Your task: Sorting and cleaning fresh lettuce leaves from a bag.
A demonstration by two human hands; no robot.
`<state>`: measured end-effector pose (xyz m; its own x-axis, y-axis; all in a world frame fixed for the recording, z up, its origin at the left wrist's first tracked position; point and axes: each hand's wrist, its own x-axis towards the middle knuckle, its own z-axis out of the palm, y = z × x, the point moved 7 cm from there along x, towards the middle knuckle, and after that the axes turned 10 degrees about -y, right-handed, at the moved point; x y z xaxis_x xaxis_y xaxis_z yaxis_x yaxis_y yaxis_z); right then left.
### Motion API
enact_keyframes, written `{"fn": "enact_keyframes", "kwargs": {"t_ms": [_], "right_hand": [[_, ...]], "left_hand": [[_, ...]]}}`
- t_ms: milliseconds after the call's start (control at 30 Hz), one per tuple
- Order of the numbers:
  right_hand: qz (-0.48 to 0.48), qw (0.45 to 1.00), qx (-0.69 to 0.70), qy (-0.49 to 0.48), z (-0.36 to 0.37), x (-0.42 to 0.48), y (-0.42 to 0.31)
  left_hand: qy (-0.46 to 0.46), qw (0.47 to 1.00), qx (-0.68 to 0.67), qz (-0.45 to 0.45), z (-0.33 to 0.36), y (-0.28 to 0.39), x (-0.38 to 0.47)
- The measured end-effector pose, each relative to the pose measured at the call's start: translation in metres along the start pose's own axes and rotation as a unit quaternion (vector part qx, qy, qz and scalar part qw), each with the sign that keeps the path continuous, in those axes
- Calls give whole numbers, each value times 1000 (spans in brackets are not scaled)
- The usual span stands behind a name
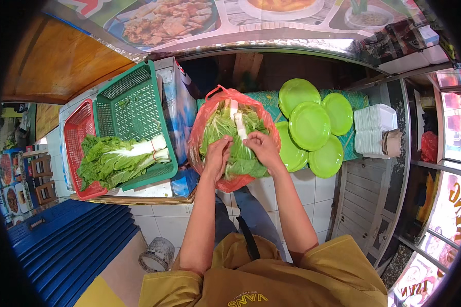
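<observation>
A red plastic bag (pixel 194 134) stands open in front of me, filled with leafy greens (pixel 215 130) that have thick white stalks. My left hand (pixel 218 153) is over the near left part of the greens, thumb and fingertips together; whether it pinches anything is too small to tell. On the right, my right hand (pixel 263 149) has bent fingers beside a white stalk (pixel 241 124), and its grip is unclear. To the left, another bunch of leafy greens (pixel 117 157), tied with a red band near its white stalk ends, lies across a green plastic basket (pixel 163 115) and a red plastic basket (pixel 78 153).
Several lime-green plates (pixel 309 126) overlap on a green patterned cloth (pixel 349 144) right of the bag. Stacked white foam boxes (pixel 370 130) stand farther right, with brown paper (pixel 392 142) against them. A grimy bucket (pixel 157 253) is on the tiled floor at lower left.
</observation>
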<state>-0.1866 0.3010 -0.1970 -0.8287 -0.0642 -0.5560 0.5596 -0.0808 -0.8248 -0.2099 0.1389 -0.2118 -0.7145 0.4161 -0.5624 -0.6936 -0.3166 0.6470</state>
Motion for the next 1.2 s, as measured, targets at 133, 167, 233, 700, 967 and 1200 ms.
{"fn": "enact_keyframes", "kwargs": {"t_ms": [133, 167, 233, 700, 967, 1200], "right_hand": [[-36, 996, 25, -71, 33, -20, -3], [-51, 994, 16, -98, 43, -24, -4], [-71, 991, 37, -108, 52, -32, -1], [-21, 961, 57, -269, 65, 1, 0], [-36, 998, 1, -52, 76, 118, -8], [30, 937, -316, 143, 66, 159, 10]], "left_hand": [[-28, 998, -46, -14, 4, 5, -10], [-48, 999, -21, 4, 4, 10, -12], [-27, 1000, 3, 16, 0, 16, -16], [5, 989, 52, 136, -23, 38, -65], [34, 985, 46, 164, -20, 48, -79], [59, 985, 16, 162, -17, 42, -78]]}}
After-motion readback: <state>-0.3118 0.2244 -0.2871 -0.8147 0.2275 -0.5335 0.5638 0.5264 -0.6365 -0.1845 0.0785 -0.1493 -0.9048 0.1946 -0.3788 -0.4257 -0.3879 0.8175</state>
